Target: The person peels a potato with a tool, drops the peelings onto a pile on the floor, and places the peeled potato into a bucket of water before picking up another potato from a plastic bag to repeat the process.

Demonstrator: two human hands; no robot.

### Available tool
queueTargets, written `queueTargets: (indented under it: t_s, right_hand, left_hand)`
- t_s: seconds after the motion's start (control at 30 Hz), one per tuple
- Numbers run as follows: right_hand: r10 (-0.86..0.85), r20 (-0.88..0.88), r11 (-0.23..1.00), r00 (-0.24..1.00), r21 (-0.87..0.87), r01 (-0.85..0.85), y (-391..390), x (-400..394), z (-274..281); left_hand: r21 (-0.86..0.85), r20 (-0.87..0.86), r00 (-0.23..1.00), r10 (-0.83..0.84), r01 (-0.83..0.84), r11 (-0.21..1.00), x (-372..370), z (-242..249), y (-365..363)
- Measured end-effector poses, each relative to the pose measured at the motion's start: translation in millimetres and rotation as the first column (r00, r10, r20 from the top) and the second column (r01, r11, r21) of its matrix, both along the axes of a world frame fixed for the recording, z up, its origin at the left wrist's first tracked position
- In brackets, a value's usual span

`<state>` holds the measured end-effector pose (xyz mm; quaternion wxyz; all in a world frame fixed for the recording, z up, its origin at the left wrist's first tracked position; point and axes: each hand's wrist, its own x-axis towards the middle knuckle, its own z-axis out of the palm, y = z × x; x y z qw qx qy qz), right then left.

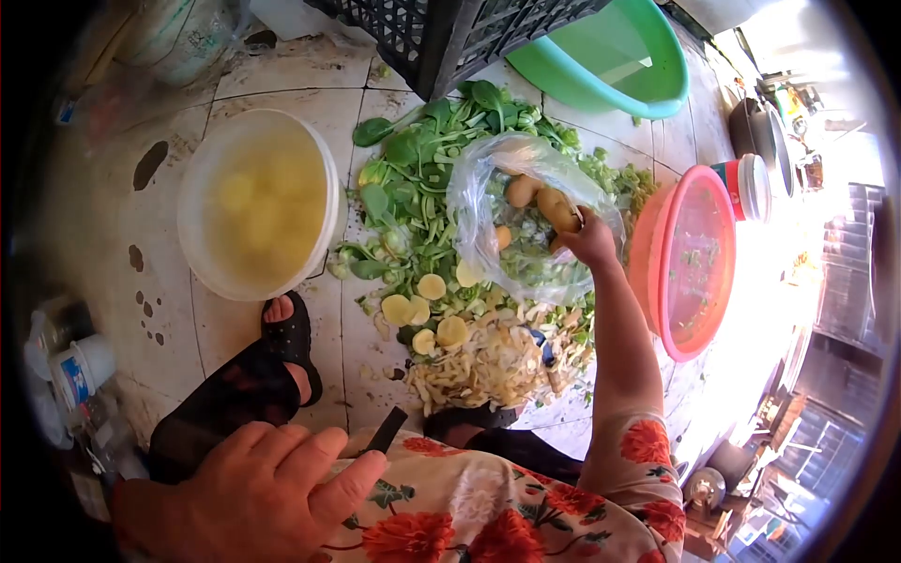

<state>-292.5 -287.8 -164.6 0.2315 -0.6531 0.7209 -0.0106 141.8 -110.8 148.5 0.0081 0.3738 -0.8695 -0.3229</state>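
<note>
My right hand [591,239] reaches into an open clear plastic bag [483,202], its fingers closed on a brown potato [556,210]. More unpeeled potatoes [522,190] lie in the bag beside it. Near the bottom left, close to the camera, is my left hand [272,483]; a narrow black object [387,432] sticks out from between its fingers, and its other end is hidden. Peelings [483,371] are heaped on the floor below the bag, with pale cut rounds [451,331] at their left edge. Green leaves [404,150] spread around the bag.
A white tub [333,188] of peeled potatoes in cloudy water stands at the left. At the right is a pink basin [648,244] with green bits in water. A green basin [676,56] and a black crate [441,47] are at the top. Sandalled feet flank the peelings.
</note>
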Motion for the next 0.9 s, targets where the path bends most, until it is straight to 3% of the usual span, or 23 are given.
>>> queueTargets:
  t_s: [0.2, 0.27, 0.33, 0.37, 0.4, 0.47, 0.5, 0.57, 0.6, 0.67, 0.7, 0.73, 0.77, 0.8, 0.83, 0.87, 0.9]
  right_hand:
    - [-0.024, -0.113, 0.994, 0.993, -0.106, 0.012, 7, 15, 0]
    - [-0.030, -0.099, 0.995, 0.995, -0.092, 0.021, 11, 11, 8]
    - [-0.085, 0.059, 0.991, 0.995, 0.112, 0.078, 16, 3, 14]
    - [-0.142, 0.273, 0.987, 0.951, 0.112, 0.115, 25, -1, 12]
    - [-0.130, 0.291, 0.989, 0.948, 0.108, 0.103, 35, 5, 21]
    - [-0.255, 0.671, 0.965, 0.697, 0.223, 0.138, 54, 20, 56]
    - [-0.246, 0.683, 0.968, 0.688, 0.216, 0.131, 63, 28, 74]
    - [-0.204, 0.801, 0.917, 0.563, 0.358, -0.176, 82, 41, 117]
    - [-0.197, 0.808, 0.921, 0.556, 0.347, -0.177, 93, 51, 144]
    - [-0.086, 0.851, 0.840, 0.518, 0.341, -0.422, 120, 77, 198]
    - [0.031, 0.872, 0.830, 0.488, 0.250, -0.500, 133, 84, 217]
    - [0.148, 0.881, 0.806, 0.449, 0.156, -0.571, 145, 90, 230]
    - [0.455, 0.816, 0.749, 0.355, -0.136, -0.648, 155, 96, 234]
    - [0.465, 0.811, 0.752, 0.354, -0.152, -0.642, 164, 101, 243]
    - [0.470, 0.827, 0.738, 0.308, -0.177, -0.651, 175, 106, 258]
    - [0.474, 0.840, 0.726, 0.264, -0.203, -0.657, 185, 109, 273]
    - [0.262, 0.862, 0.807, 0.434, 0.051, -0.588, 199, 108, 288]
  left_hand:
    - [0.005, 0.035, 0.999, 0.015, -0.015, 1.000, -7, -3, -1]
    - [-0.166, 0.005, 1.000, 0.023, -0.022, 0.986, -5, -8, 3]
    - [-0.146, 0.037, 0.999, 0.024, -0.018, 0.989, -5, -8, 2]
    - [-0.125, 0.062, 0.998, 0.021, -0.013, 0.992, -5, -6, 1]
    - [-0.132, 0.080, 0.996, 0.032, -0.022, 0.991, -5, -6, 0]
    - [-0.033, 0.016, 0.999, 0.042, -0.041, 0.999, -7, -6, -1]
    - [-0.043, 0.030, 0.998, 0.046, -0.045, 0.998, -11, -7, 1]
    - [0.023, 0.037, 0.983, 0.179, -0.180, 0.983, -20, -11, 5]
    - [0.011, 0.043, 0.983, 0.178, -0.178, 0.984, -24, -13, 4]
    - [0.261, -0.006, 0.945, 0.328, -0.315, 0.912, -31, -17, -4]
    - [0.246, -0.010, 0.948, 0.318, -0.306, 0.919, -34, -20, -8]
    - [0.475, -0.036, 0.940, 0.339, -0.282, 0.833, -37, -24, -11]
    - [0.675, -0.052, 0.929, 0.365, -0.237, 0.698, -42, -28, -8]
    - [0.663, -0.051, 0.932, 0.358, -0.236, 0.711, -49, -32, -1]
    - [0.880, -0.136, 0.924, 0.358, -0.054, 0.472, -58, -37, 8]
    - [0.973, -0.210, 0.901, 0.379, 0.153, 0.175, -67, -44, 17]
    - [0.970, -0.212, 0.908, 0.362, 0.152, 0.188, -74, -58, 31]
